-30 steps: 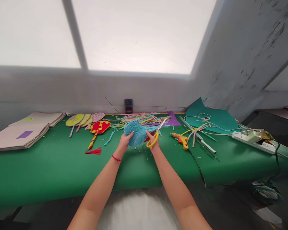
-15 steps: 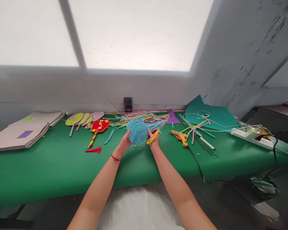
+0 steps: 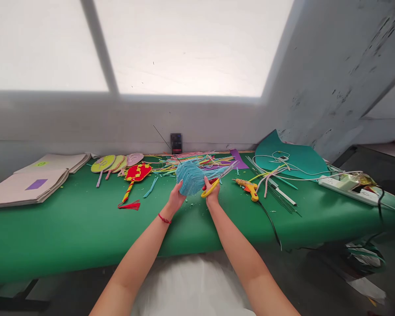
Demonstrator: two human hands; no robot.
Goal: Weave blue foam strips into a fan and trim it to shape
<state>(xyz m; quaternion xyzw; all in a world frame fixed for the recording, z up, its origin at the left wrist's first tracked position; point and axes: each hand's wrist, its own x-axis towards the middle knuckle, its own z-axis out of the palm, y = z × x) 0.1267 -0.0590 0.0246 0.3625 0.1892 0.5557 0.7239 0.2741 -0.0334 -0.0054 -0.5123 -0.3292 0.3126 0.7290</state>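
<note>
A light blue woven piece (image 3: 191,176) made of thin strips is held up over the green table (image 3: 69,228). My left hand (image 3: 176,198) grips its lower left edge; a red string circles that wrist. My right hand (image 3: 212,191) is closed on yellow-and-red handled scissors (image 3: 214,183), whose blades point up and right along the blue piece's right edge. Small blue offcuts lie on the cloth just below both hands.
Behind the hands lies a heap of coloured strips (image 3: 197,161). A red fan with tassel (image 3: 133,180), round fans (image 3: 109,164), books (image 3: 29,184) at left. Right: yellow glue gun (image 3: 249,188) with black cord, teal sheet (image 3: 292,160), power strip (image 3: 352,189), wires.
Both hands and the blue piece have shifted slightly right and away from me, and the piece has been turned a little in my left hand. The scissors stay at its right edge.
</note>
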